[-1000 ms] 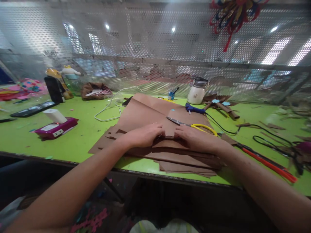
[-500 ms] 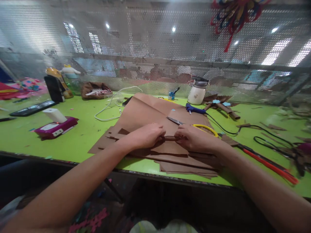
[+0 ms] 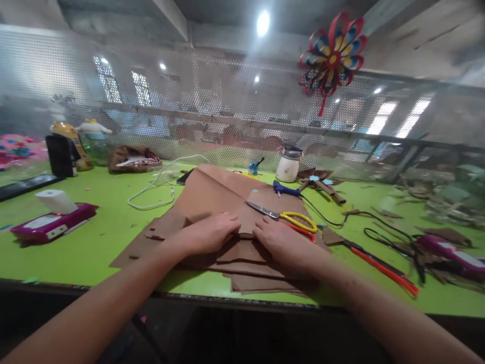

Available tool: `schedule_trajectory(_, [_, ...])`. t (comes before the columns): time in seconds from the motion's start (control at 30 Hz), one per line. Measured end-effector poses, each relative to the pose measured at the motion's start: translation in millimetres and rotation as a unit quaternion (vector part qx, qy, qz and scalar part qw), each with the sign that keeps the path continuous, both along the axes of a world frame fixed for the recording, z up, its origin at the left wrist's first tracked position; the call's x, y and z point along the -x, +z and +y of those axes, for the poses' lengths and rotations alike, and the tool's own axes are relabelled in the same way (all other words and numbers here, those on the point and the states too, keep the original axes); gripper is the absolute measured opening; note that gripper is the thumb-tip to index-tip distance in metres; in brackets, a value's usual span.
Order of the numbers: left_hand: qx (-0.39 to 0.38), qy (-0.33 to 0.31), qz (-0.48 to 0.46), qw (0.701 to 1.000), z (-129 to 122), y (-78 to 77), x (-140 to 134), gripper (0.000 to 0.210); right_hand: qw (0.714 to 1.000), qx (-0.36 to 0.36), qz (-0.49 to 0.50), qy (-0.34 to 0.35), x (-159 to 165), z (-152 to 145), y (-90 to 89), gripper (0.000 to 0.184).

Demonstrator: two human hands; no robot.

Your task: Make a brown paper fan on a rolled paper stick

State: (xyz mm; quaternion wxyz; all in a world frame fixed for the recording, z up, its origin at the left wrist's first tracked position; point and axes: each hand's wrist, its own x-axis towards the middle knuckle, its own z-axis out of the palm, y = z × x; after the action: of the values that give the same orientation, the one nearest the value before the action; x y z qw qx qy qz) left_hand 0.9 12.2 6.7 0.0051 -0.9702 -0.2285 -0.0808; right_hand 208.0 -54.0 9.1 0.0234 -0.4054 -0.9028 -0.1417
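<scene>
A narrow folded strip of brown paper [image 3: 246,235] spans the gap between my two hands. My left hand [image 3: 215,231] is closed on its left end, fingers curled over. Opposite it, my right hand [image 3: 276,241] pinches the right end. The fingertips are partly hidden by the backs of my hands. Large brown paper sheets [image 3: 212,189] are spread beneath and behind, with more stacked pieces [image 3: 265,284] at the table's front edge. Scissors [image 3: 295,221] with yellow and red handles lie on the paper just beyond my right hand.
A blue glue gun [image 3: 287,190] with a black cord and a red-handled tool [image 3: 382,270] lie to the right. Behind are a white jar [image 3: 288,167] and a blue pot [image 3: 253,169]. A purple power strip [image 3: 56,222] and white cable [image 3: 149,207] are leftward.
The camera view has tilted up and turned slightly right. Both hands have shifted their grip on the folded paper, which now shows as a flatter strip with fingers laid over it.
</scene>
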Motion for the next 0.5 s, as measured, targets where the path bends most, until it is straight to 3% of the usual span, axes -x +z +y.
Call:
schedule_trajectory(0.3, [0.042,0.014,-0.038,0.998,5.1,-0.1,3.3,0.014,0.997,0.045,0.066,0.018,-15.1,13.2,1.6,0.010])
schedule_trajectory(0.4, [0.032,0.017,-0.065,0.997,5.5,-1.7,0.9,0.014,0.986,0.087,0.144,0.013,-23.1,21.8,6.8,0.019])
schedule_trajectory(0.5, [0.054,0.018,-0.105,0.993,7.2,-1.2,-0.7,0.013,0.953,0.107,0.282,0.010,-28.1,28.2,13.1,0.029])
